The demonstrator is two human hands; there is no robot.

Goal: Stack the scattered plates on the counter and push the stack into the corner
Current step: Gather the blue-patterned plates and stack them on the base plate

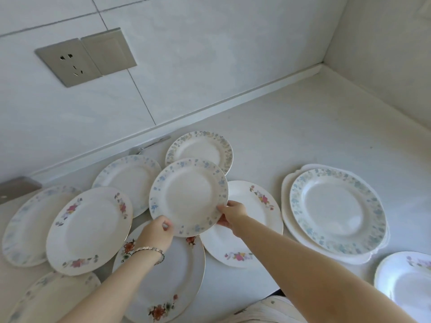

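A blue-flowered plate [189, 195] is lifted above the counter [314, 127]. My left hand [156, 231] pinches its near-left rim and my right hand [231, 214] grips its near-right rim. Beneath it lie a red-flowered plate [163, 283] and a pink-flowered plate [254, 231]. To the right a blue-rimmed plate [335, 209] rests on a white scalloped plate [289, 213], a small stack of two. Several more plates lie scattered to the left and behind, among them a pink-flowered one [89, 229] and a grey-leafed one [200, 148].
The counter's corner [323, 66] is at the far right, where the two walls meet. A wall socket [72, 61] is on the tiles to the left. A knife [151, 144] lies by the backsplash. Another plate [405, 278] sits at the right edge.
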